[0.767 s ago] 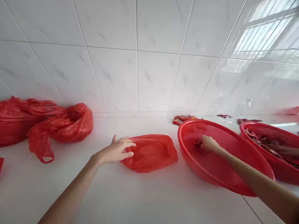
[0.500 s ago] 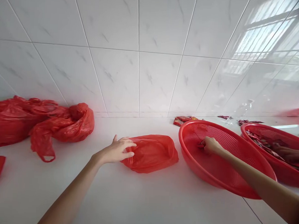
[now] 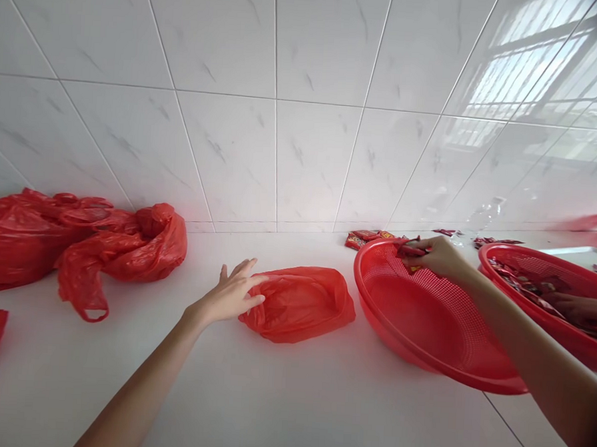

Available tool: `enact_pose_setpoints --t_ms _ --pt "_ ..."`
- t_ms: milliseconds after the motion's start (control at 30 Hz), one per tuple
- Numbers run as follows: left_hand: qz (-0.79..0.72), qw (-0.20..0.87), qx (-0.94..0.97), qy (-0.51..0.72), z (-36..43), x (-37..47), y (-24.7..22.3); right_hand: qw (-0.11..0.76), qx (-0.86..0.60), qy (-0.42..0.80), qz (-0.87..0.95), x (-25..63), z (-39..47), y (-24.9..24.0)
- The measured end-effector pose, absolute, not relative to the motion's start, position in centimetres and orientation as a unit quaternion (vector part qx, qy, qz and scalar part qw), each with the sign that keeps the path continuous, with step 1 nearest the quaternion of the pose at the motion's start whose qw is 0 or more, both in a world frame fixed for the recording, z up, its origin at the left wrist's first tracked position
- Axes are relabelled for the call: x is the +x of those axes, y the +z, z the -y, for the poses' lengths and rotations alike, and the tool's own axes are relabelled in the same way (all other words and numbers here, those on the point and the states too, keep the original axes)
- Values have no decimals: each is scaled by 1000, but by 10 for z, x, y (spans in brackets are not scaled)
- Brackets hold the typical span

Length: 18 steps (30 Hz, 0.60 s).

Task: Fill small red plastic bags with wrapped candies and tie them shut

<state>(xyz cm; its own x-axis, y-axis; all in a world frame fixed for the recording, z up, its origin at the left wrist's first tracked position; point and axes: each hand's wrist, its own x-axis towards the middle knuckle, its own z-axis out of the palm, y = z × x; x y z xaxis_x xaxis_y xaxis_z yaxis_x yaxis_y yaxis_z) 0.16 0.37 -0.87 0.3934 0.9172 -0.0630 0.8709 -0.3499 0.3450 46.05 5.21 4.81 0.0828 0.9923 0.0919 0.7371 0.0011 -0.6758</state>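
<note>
My left hand (image 3: 229, 293) rests on the left edge of a small red plastic bag (image 3: 301, 304) lying on the white counter, thumb and fingers pinching its rim. My right hand (image 3: 434, 256) is raised over the far rim of a red mesh basket (image 3: 423, 323) and holds several small red packets (image 3: 410, 249). The basket's inside looks bare where I can see it.
A pile of crumpled red bags (image 3: 72, 245) lies at the left by the tiled wall. More red packets (image 3: 365, 239) lie behind the basket. A second red basket (image 3: 550, 290) with packets stands at the right, another person's hand (image 3: 581, 310) in it. A clear bottle (image 3: 479, 219) stands behind.
My right hand has lifted out of the red basket's bottom up to its far rim with packets in its grip. My left hand stays at the bag, fingers now more spread.
</note>
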Motion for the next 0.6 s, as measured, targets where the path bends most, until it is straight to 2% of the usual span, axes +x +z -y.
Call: enact_pose_setpoints --t_ms 100,200,367,500,600 --pt "-593 172 782 80 -4 7 -13 348 -562 240 711 415 -32 81" --pt "-618 208 755 73 -3 14 -19 331 -468 280 770 358 -18 89" --pt "-629 232 739 63 -4 15 -33 227 -423 263 837 282 -18 54" --pt "-609 228 755 82 -9 9 -40 113 -430 287 849 255 -26 19" --pt "-591 208 771 114 -13 6 -41 95 -431 300 846 248 -29 6"
